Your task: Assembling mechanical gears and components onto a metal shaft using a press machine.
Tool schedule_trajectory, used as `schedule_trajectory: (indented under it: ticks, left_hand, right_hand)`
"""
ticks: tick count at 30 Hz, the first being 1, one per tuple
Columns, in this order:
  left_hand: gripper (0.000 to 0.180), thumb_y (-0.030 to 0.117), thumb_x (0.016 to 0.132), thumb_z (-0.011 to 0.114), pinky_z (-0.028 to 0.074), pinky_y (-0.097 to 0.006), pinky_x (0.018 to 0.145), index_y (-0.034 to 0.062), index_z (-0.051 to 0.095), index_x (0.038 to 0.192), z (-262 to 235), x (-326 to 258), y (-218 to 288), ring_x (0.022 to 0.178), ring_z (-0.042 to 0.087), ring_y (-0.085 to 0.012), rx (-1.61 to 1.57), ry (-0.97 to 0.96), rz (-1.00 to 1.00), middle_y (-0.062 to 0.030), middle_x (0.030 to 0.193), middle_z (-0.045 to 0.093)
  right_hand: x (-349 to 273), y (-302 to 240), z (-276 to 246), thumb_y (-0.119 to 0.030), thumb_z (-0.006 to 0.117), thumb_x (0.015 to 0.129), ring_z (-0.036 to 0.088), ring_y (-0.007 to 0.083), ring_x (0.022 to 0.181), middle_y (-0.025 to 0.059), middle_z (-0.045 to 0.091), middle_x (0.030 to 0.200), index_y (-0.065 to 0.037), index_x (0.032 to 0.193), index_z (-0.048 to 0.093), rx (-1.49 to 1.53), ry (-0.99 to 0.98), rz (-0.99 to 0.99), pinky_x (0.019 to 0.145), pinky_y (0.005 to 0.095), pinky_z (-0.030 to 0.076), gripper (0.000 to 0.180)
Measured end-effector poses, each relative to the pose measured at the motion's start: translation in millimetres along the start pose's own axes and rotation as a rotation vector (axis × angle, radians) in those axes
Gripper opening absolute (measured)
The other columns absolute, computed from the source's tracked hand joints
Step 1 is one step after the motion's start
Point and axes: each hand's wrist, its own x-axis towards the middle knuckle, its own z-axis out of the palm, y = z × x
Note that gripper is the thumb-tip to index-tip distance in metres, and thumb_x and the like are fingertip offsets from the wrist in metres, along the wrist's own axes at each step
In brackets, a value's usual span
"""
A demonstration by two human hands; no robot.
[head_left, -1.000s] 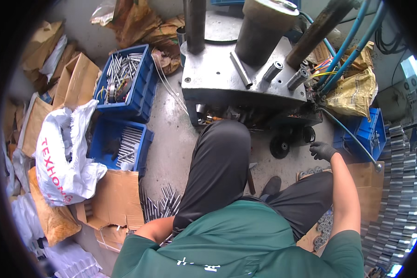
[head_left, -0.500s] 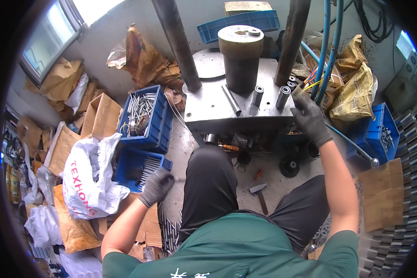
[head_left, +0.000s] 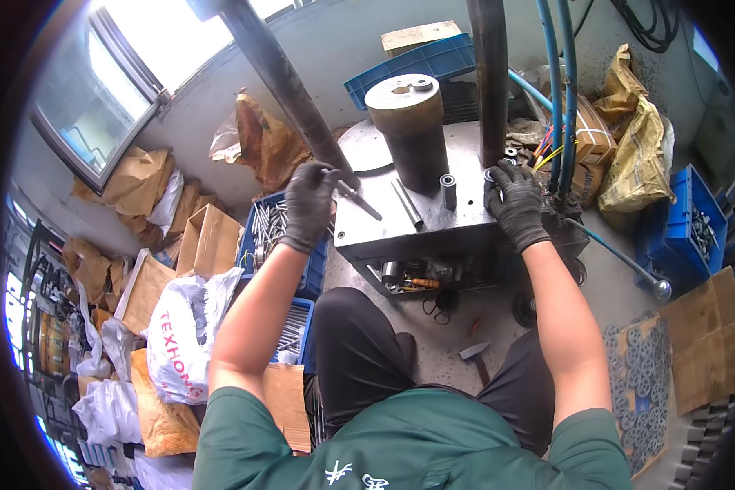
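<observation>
My left hand (head_left: 306,206), in a dark grey glove, is closed round one end of a slim metal rod (head_left: 359,201), which slants down over the left part of a steel table (head_left: 359,231). My right hand (head_left: 518,204), gloved alike, curls round a short metal cylinder at the table's right side; mostly its ringed top (head_left: 488,175) shows. Between the hands a second short cylinder with a ringed top (head_left: 448,193) stands upright, and a longer metal tube (head_left: 407,204) lies beside it. Behind them rises a thick dark column (head_left: 420,155) bearing a small ring (head_left: 421,84).
Two steel posts (head_left: 286,90) (head_left: 488,82) flank the column. Blue crates of metal rods (head_left: 314,265) stand at the left, near a white sack (head_left: 184,339). Blue hoses (head_left: 551,98) and another blue crate (head_left: 678,220) are at the right. A hammer (head_left: 475,353) lies on the floor.
My left hand has risen from beside the lower left crate to the table, with the rod now plainly in it. My right hand has shifted left and down onto the short cylinder. The view has turned.
</observation>
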Motion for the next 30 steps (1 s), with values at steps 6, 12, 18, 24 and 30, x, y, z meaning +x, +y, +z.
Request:
schedule_trajectory:
  ticks: [6, 12, 18, 24, 30]
  left_hand:
    - [0.027, 0.010, 0.095, 0.078, 0.054, -0.033, 0.083, 0.0025, 0.064, 0.117, 66.5, -10.2, -48.1, 0.087, 0.063, -0.0167, -0.232, 0.108, -0.174, -0.0088, 0.098, 0.068]
    - [0.019, 0.015, 0.100, 0.070, 0.053, -0.041, 0.081, 0.0021, 0.061, 0.110, 117.6, -58.0, -78.1, 0.080, 0.060, -0.0265, -0.075, 0.054, -0.548, -0.0116, 0.092, 0.068]
    - [0.018, 0.018, 0.104, 0.069, 0.051, -0.033, 0.066, 0.0021, 0.061, 0.105, 128.0, -77.8, 10.4, 0.071, 0.060, -0.0134, -0.482, -0.163, -0.271, -0.0072, 0.080, 0.063]
    - [0.017, 0.017, 0.104, 0.065, 0.054, -0.028, 0.067, 0.0028, 0.065, 0.114, 148.7, -104.5, 59.0, 0.074, 0.062, -0.0083, -0.403, -0.537, -0.331, -0.0021, 0.085, 0.064]
    - [0.010, 0.012, 0.103, 0.063, 0.052, -0.025, 0.070, 0.0053, 0.064, 0.111, 175.9, -115.7, 39.6, 0.079, 0.060, -0.0068, -0.550, -0.675, -0.364, 0.0012, 0.090, 0.064]
  right_hand:
    - [2.2, -0.7, -9.1, -0.018, 0.077, 0.084, 0.062, 0.0327, 0.121, 0.0059, 0.073, 0.124, -0.017, 0.110, 0.078, 0.069, 0.034, -0.036, 0.107, 0.0495, 0.046, 0.027]
    - [10.0, -13.6, -26.8, -0.011, 0.076, 0.086, 0.065, 0.0328, 0.116, 0.0093, 0.073, 0.120, -0.011, 0.111, 0.076, 0.138, 0.103, -0.094, 0.105, 0.0468, 0.049, 0.024]
    - [-0.9, -64.5, -71.6, -0.007, 0.060, 0.106, 0.072, 0.0218, 0.110, 0.0139, 0.071, 0.123, -0.003, 0.128, 0.063, 0.834, 0.249, 0.177, 0.094, 0.0334, 0.059, 0.022]
    - [-4.3, -99.1, -94.3, -0.008, 0.055, 0.110, 0.071, 0.0228, 0.117, 0.0128, 0.068, 0.128, 0.003, 0.141, 0.057, 1.366, 0.087, 0.622, 0.101, 0.0367, 0.060, 0.033]
    - [-15.1, -79.8, -101.2, -0.013, 0.055, 0.111, 0.075, 0.0193, 0.107, 0.0117, 0.070, 0.120, 0.002, 0.139, 0.057, 0.364, 0.159, 0.117, 0.089, 0.0316, 0.061, 0.032]
